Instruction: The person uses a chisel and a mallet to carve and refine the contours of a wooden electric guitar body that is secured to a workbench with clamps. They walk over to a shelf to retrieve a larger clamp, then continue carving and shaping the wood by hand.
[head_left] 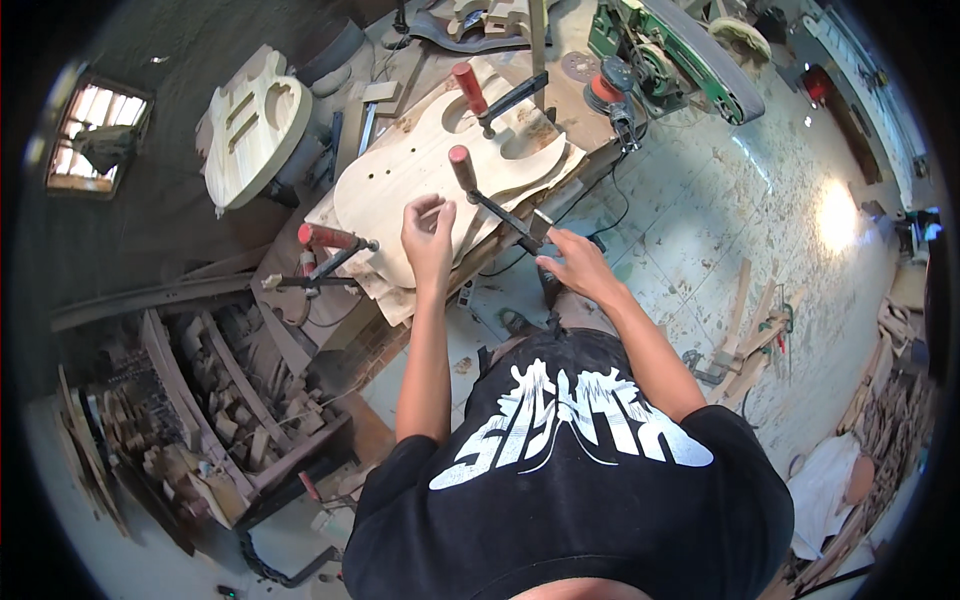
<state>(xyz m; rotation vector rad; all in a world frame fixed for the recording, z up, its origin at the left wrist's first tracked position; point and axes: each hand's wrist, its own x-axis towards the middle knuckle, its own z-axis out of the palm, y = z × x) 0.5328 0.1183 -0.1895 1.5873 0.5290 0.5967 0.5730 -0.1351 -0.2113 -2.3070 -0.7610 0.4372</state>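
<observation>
Left hand [428, 235] lies loosely curled on the clamped guitar body [440, 170] on the bench; right hand [578, 265], open, touches the clamp [495, 205] bar end. Loosening could let the blank slide.

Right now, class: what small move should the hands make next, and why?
Probably turn the middle clamp's red handle. The right hand already touches that clamp's bar end, and the left hand rests on the guitar-shaped wooden blank just below the handle.
</observation>
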